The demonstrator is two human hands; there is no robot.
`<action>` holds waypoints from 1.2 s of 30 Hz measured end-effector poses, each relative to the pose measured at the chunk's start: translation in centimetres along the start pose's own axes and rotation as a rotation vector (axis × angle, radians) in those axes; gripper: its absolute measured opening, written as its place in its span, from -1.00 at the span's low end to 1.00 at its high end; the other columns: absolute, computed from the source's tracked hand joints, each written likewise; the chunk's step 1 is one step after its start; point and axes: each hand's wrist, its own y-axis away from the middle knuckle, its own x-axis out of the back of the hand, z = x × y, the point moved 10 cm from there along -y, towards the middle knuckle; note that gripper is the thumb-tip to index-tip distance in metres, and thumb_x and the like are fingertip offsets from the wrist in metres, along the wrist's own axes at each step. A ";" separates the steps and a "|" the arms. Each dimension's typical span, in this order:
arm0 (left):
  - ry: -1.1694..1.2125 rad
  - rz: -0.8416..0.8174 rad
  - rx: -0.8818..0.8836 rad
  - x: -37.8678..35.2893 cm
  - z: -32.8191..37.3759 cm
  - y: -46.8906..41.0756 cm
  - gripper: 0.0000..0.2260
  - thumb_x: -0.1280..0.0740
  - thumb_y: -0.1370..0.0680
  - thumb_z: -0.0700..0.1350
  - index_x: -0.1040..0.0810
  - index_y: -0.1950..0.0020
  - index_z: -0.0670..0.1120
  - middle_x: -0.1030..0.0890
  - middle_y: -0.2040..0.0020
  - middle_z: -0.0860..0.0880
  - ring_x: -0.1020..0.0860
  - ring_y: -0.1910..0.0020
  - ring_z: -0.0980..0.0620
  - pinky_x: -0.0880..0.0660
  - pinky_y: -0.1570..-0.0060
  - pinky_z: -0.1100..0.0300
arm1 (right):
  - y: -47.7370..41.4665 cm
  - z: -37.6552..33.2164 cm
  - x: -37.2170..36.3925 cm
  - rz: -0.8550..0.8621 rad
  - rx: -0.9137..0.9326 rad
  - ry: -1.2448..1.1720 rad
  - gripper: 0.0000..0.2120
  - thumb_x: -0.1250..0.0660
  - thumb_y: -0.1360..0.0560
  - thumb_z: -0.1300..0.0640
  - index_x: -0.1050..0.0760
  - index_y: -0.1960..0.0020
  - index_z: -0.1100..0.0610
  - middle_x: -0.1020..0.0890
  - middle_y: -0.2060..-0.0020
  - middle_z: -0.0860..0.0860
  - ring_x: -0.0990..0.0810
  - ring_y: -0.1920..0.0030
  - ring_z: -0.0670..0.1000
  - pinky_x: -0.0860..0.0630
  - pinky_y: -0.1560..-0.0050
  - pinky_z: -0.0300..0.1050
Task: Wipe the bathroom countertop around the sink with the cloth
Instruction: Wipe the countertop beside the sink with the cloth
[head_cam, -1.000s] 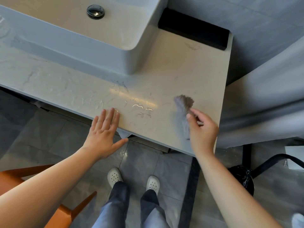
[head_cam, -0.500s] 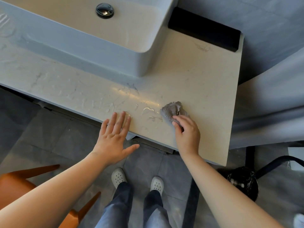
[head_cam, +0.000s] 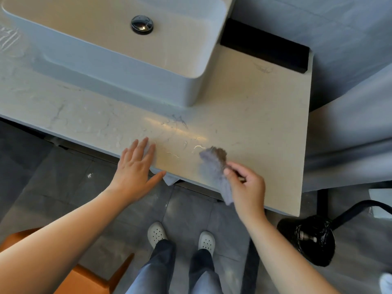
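Right hand [head_cam: 247,187] pinches the grey cloth [head_cam: 214,166] on the countertop [head_cam: 254,124]; left hand [head_cam: 135,168] rests flat, fingers straight, at the front edge.

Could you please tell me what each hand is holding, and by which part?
The right hand pinches the grey cloth near its middle; the left hand holds nothing.

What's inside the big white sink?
Only a shiny metal drain plug shows in the sink basin. Its far end is cut off by the picture's edge.
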 end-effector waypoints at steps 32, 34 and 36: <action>-0.063 -0.054 -0.044 -0.7 -3.6 -0.5 -0.20 0.15 -0.42 0.40 0.08 -0.57 0.01 0.15 -0.57 -0.02 0.19 -0.54 -0.06 0.11 -0.49 -0.05 | 3.3 0.3 -8.2 -0.147 0.245 0.412 -0.81 -0.41 -0.47 0.19 -0.66 -0.07 0.04 -0.65 0.00 -0.05 -0.53 -0.07 -0.08 -0.45 -0.09 -0.26; -0.050 -0.056 -0.062 -0.5 -3.8 -0.4 -0.20 0.13 -0.43 0.40 0.06 -0.57 0.01 0.15 -0.57 0.00 0.19 -0.54 -0.04 0.11 -0.49 -0.04 | 2.6 -1.0 -7.2 -0.124 0.242 0.383 -0.80 -0.42 -0.47 0.19 -0.65 -0.07 0.04 -0.65 -0.02 -0.06 -0.54 -0.10 -0.10 -0.40 -0.14 -0.30; -0.050 -0.061 -0.068 -0.5 -3.7 -0.4 -0.21 0.12 -0.43 0.40 0.07 -0.57 0.02 0.16 -0.57 0.00 0.20 -0.54 -0.04 0.11 -0.49 -0.04 | 0.4 -2.8 -5.4 -0.015 0.272 0.367 -0.80 -0.43 -0.45 0.21 -0.65 -0.07 0.08 -0.66 -0.01 -0.03 -0.56 -0.08 -0.08 -0.42 -0.16 -0.25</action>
